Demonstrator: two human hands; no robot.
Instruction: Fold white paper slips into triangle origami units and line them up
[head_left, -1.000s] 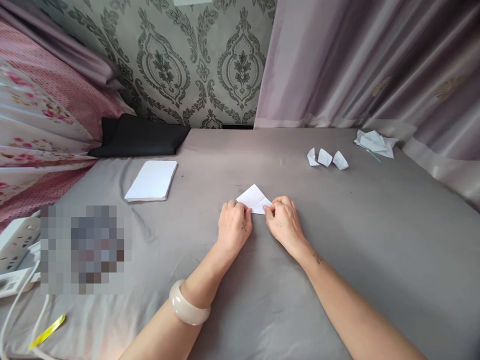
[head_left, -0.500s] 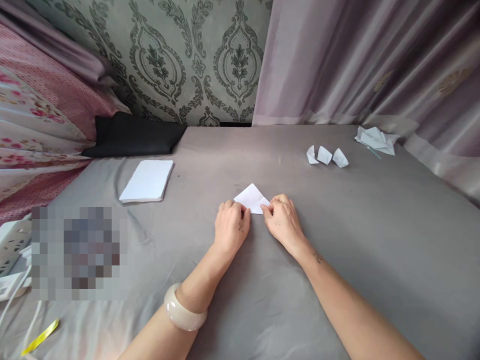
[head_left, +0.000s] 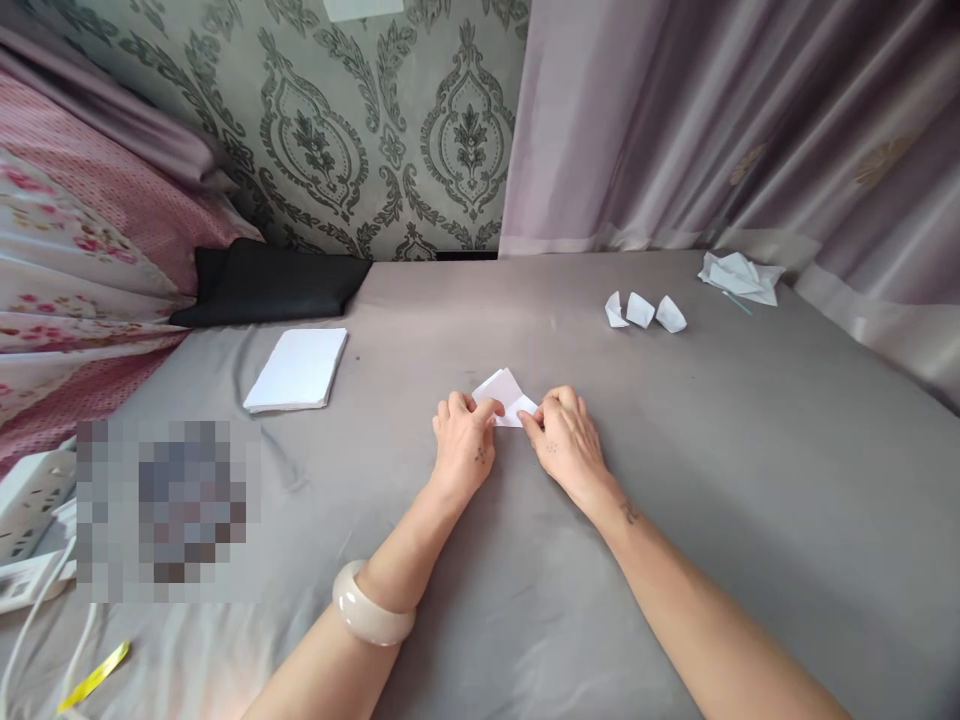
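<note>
A small folded sheet of white paper (head_left: 504, 388) lies on the grey cloth in front of me, its point facing away. My left hand (head_left: 465, 435) grips its left side, thumb and index finger on the near part of the fold. On the opposite side, my right hand (head_left: 564, 435) pinches the right corner, the thumb pressing on the paper and the other fingers curled behind it. Parts of the paper's lower edge are hidden by the fingers. A pale bangle (head_left: 373, 606) circles my left forearm.
A stack of white paper (head_left: 298, 368) lies to the left, before a folded black cloth (head_left: 281, 284). Folded paper pieces (head_left: 640, 310) and a pile of papers (head_left: 741, 277) sit at the back right. At the left edge are a power strip (head_left: 34, 500) and a yellow strip (head_left: 94, 676).
My left thumb has shifted up and inward over the paper, and the left flap now stands slightly apart at the top. My right hand has barely moved. The view has tilted slightly.
</note>
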